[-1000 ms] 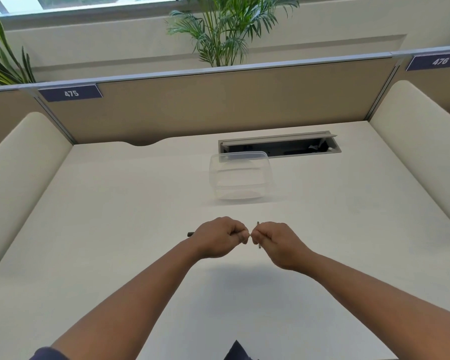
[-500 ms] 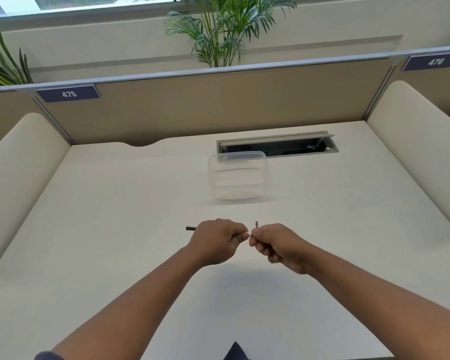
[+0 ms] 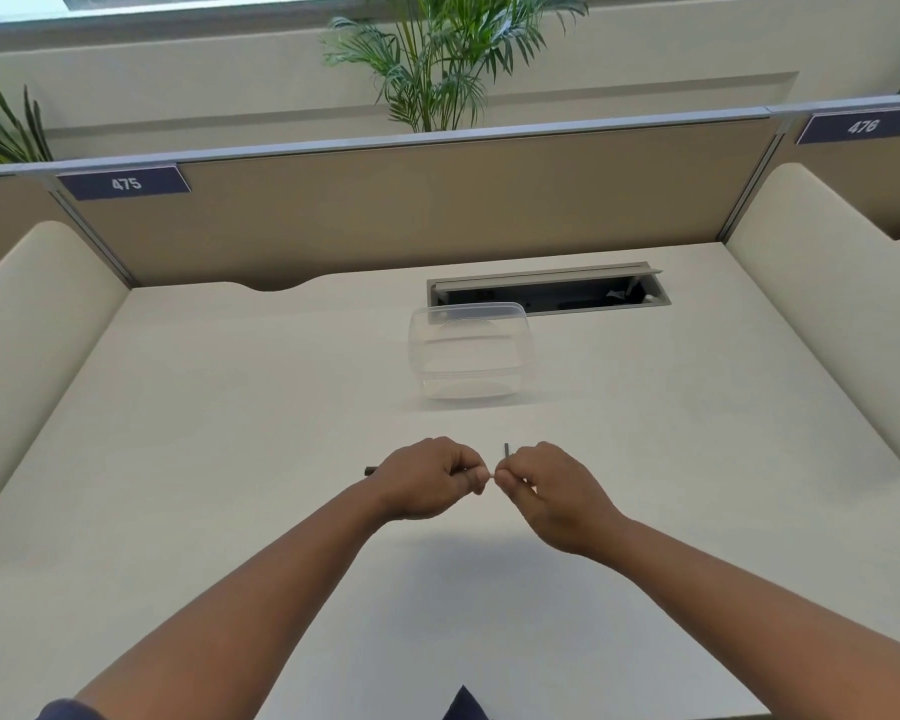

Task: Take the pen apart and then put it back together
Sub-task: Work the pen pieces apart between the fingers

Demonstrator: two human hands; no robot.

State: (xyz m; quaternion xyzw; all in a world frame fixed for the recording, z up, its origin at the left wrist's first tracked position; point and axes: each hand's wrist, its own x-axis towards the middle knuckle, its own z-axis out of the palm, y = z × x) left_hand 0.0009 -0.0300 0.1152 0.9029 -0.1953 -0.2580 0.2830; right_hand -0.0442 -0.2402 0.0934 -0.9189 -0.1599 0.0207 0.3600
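My left hand (image 3: 430, 478) grips a dark pen barrel (image 3: 371, 470); only its end shows, sticking out to the left of my fist. My right hand (image 3: 552, 488) pinches a small pen part at the fingertips, and a short dark piece (image 3: 505, 451) stands up above its fingers. The two hands meet fingertip to fingertip above the cream desk (image 3: 230, 459), a thin pale piece (image 3: 491, 476) showing in the gap between them. Most of the pen is hidden inside my hands.
A clear plastic container (image 3: 471, 350) stands beyond my hands at mid-desk. Behind it lies an open cable tray slot (image 3: 546, 291) in the desk. Padded dividers flank both sides and a partition panel closes the back.
Both hands have stayed together at the same spot. The pen barrel end has come out further to the left of my left fist, and my right wrist has dropped slightly.
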